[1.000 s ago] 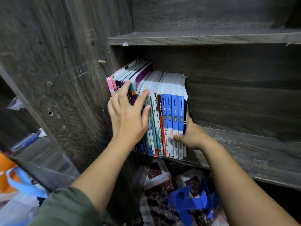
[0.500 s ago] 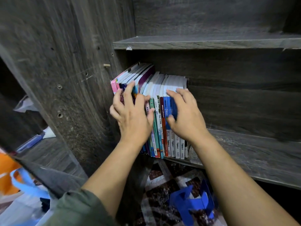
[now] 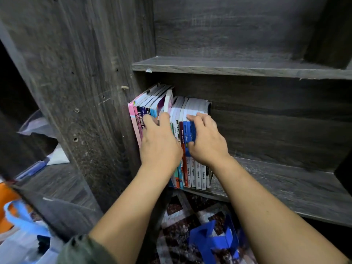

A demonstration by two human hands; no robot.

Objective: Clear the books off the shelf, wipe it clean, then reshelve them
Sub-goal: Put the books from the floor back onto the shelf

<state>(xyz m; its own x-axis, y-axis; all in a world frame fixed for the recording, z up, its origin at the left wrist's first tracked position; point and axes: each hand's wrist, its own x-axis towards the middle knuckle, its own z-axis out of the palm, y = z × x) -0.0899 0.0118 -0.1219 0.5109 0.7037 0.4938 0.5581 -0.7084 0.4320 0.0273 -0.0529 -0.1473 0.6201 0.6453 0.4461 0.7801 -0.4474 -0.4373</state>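
One bookcase (image 3: 85,92): dark grey wood grain; its upright side panel fills the left of our view.
Shelf (image 3: 276,183): the lower board we work at; its surface is bare from the books to its right end.
Upper shelf (image 3: 238,66): a second board just above the books, with a scrap of clear tape at its front left corner.
Floor mat (image 3: 181,212): patterned in dark red and white, below the shelf's front edge.
Books (image 3: 196,105): one row standing spine-out, packed into the shelf's left end against the side panel. The left group leans to the right, the right group stands nearly upright.
Pink book (image 3: 136,126): outermost on the left, touching the panel, its spine reading SCIENCE.
Blue-spined books (image 3: 189,130): several alike at the right end of the row.
Left hand (image 3: 161,147): we curl our fingers over the spines of the leaning group, thumb raised beside a white-edged book. The grip is blurred.
Right hand (image 3: 207,141): our fingers hook over the top edges of the blue-spined books, just beside the left hand.
Blue object (image 3: 211,242): lies on the mat between our forearms. We cannot tell what it is.
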